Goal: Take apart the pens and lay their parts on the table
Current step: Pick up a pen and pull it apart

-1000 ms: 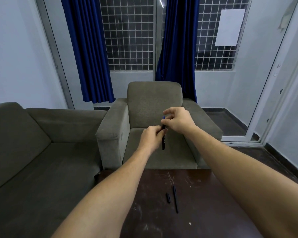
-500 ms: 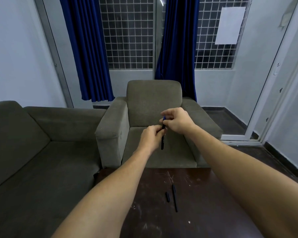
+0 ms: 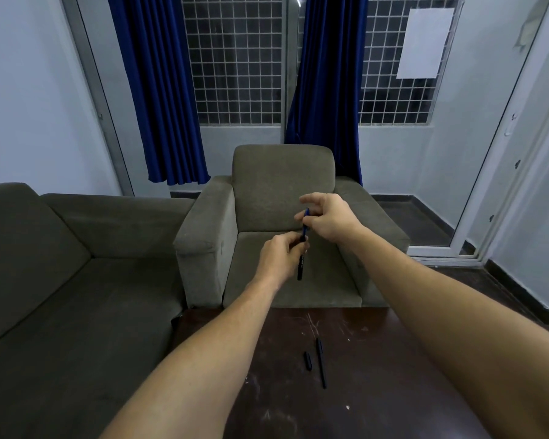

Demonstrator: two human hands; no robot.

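Gripping the dark pen (image 3: 301, 266) by its middle with the left hand (image 3: 279, 258), fingers curled round the barrel; pinching the blue upper end (image 3: 306, 220) with the right hand (image 3: 330, 220), thumb against fingertips, remaining fingers loosely spread. Held near upright in the air, well above the counter (image 3: 393, 375) and in front of the armchair (image 3: 282, 182), long axis running from left hand up to right hand just above. Likely next: pulling apart straight along that axis. Lying on the counter, well below both hands: a short cap (image 3: 307, 361) just beside a long thin piece (image 3: 321, 364).
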